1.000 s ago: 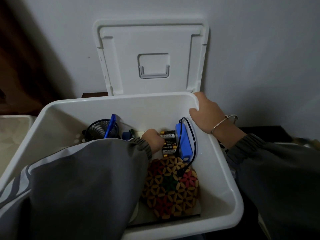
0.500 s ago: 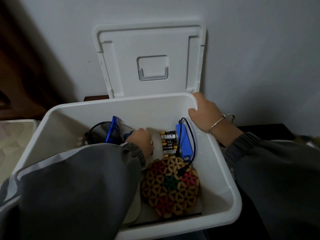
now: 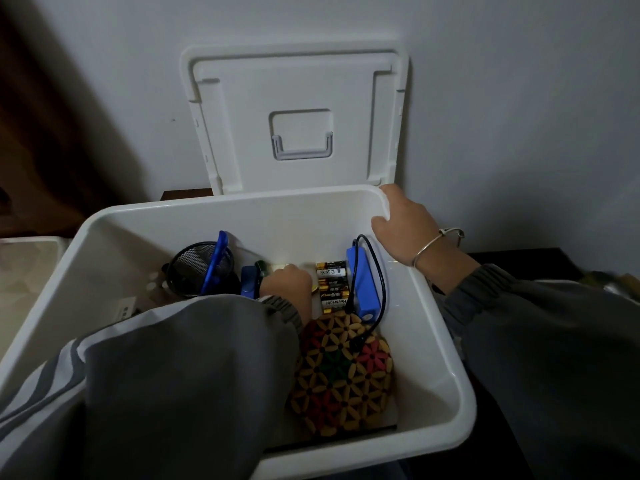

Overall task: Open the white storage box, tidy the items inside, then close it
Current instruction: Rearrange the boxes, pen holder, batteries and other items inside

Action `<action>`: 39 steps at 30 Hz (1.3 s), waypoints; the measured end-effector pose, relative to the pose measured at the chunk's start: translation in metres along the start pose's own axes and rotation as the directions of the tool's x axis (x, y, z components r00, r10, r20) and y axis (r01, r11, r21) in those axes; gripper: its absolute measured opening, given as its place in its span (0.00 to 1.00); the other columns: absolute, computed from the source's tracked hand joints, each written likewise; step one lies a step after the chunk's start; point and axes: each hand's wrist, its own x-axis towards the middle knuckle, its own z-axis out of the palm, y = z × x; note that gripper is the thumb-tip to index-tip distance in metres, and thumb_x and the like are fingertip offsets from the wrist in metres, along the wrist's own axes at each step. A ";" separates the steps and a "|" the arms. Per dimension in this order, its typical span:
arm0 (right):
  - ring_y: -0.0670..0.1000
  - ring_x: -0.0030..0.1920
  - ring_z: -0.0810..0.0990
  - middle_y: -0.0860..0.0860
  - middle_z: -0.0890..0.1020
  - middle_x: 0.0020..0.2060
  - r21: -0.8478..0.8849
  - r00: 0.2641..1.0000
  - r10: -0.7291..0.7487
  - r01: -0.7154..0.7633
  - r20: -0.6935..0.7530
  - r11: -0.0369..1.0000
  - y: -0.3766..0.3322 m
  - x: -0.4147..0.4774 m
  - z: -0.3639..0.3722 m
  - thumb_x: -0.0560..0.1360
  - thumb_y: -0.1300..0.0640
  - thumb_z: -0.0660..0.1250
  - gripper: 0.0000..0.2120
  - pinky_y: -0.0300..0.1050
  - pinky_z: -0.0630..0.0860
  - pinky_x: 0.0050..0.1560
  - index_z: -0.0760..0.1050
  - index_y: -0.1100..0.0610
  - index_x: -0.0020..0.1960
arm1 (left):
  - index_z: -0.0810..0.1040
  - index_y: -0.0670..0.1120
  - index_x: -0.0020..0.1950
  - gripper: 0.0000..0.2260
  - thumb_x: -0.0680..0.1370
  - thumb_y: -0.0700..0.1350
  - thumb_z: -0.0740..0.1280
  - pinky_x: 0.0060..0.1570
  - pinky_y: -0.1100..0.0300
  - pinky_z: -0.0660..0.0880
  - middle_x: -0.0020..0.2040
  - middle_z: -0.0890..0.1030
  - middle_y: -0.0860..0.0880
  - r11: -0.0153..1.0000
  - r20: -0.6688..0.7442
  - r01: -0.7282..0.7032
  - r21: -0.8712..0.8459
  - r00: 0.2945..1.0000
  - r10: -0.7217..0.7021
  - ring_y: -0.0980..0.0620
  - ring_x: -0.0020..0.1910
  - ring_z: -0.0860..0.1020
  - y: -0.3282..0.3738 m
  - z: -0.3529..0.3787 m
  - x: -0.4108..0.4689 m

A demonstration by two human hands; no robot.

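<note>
box open, left hand inside

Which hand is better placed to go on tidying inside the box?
Left hand: it is down inside the box beside the batteries. Right hand grips the rim.

Head camera looks steeply down, close, into storage box.

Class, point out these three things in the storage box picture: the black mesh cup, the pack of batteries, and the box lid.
black mesh cup (image 3: 194,271), head view, on its mesh wall.
pack of batteries (image 3: 333,287), head view, on the top labels.
box lid (image 3: 298,98), head view, on its flat panel above the handle.
</note>
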 end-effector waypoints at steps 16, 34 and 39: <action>0.53 0.38 0.73 0.52 0.74 0.42 0.002 1.000 -0.001 0.001 -0.002 1.000 -0.002 -0.002 -0.001 0.76 0.61 0.58 0.19 0.41 0.68 0.41 0.63 0.56 0.66 | 0.73 0.42 0.60 0.12 0.77 0.42 0.66 0.53 0.56 0.71 0.57 0.76 0.43 0.917 -0.074 -0.144 -0.372 0.989 0.125 0.45 0.56 0.75 0.013 0.003 0.016; 0.53 0.38 0.74 0.53 0.75 0.41 -0.020 1.000 -0.003 0.003 0.006 1.000 -0.003 -0.002 -0.002 0.76 0.60 0.57 0.19 0.44 0.71 0.41 0.62 0.57 0.67 | 0.76 0.47 0.66 0.17 0.77 0.42 0.64 0.60 0.57 0.70 0.67 0.71 0.49 0.906 -0.178 -0.299 -0.300 0.950 0.255 0.48 0.63 0.72 0.002 0.007 0.020; 0.53 0.37 0.74 0.53 0.75 0.41 -0.034 1.000 -0.004 0.004 -0.008 0.999 -0.001 0.000 -0.001 0.76 0.60 0.57 0.20 0.45 0.71 0.40 0.63 0.56 0.67 | 0.76 0.46 0.66 0.16 0.77 0.42 0.63 0.60 0.57 0.69 0.67 0.73 0.48 0.883 -0.176 -0.316 -0.347 0.947 0.269 0.48 0.62 0.73 -0.002 0.003 0.017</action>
